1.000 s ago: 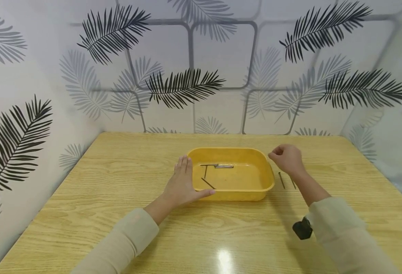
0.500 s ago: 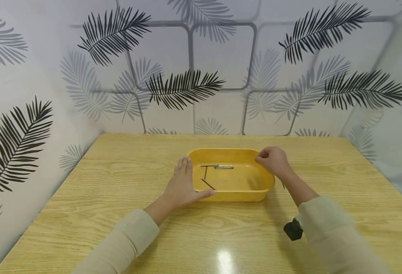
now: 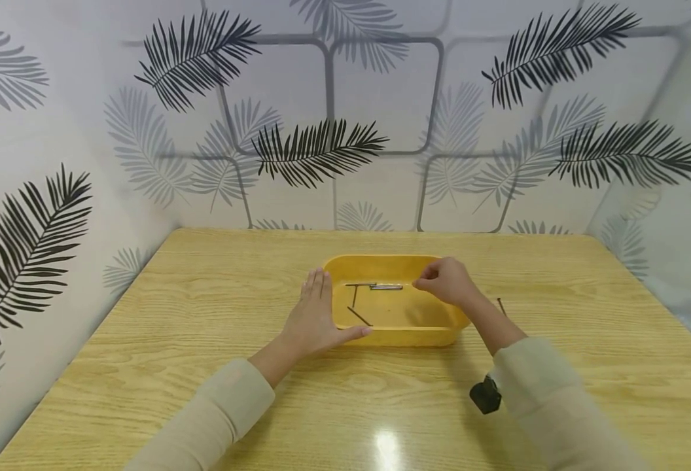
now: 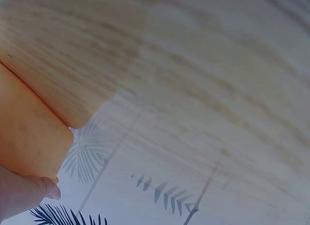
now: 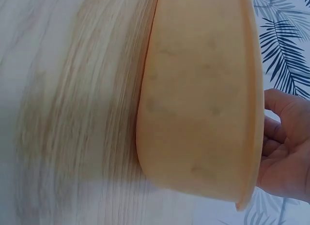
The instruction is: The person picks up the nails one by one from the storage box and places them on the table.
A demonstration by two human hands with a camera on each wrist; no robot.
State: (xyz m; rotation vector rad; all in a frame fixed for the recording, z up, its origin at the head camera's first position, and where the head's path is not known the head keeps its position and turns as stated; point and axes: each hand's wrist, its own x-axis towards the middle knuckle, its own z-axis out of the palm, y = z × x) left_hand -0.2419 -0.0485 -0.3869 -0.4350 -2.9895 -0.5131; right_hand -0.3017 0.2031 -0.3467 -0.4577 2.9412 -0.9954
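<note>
Yellow tray [image 3: 440, 327] at mid-counter [image 3: 204, 392], w/ wide bare wood on all sides and wall panels closing off the back, left & right edges; left hand [image 3: 313, 317] flat, fingers straight, pressed against tray's left rim, right hand [image 3: 447, 281] curled over tray's right half, fingertips pinched together, w/ any nail between them too small to make out. Three or four nails [image 3: 375, 286] lying inside tray toward its left-back, one more nail [image 3: 501, 305] on counter just right of tray, partly hidden behind right forearm; wrist views blurred, showing only tray's outer wall, wood grain & part of a hand.
</note>
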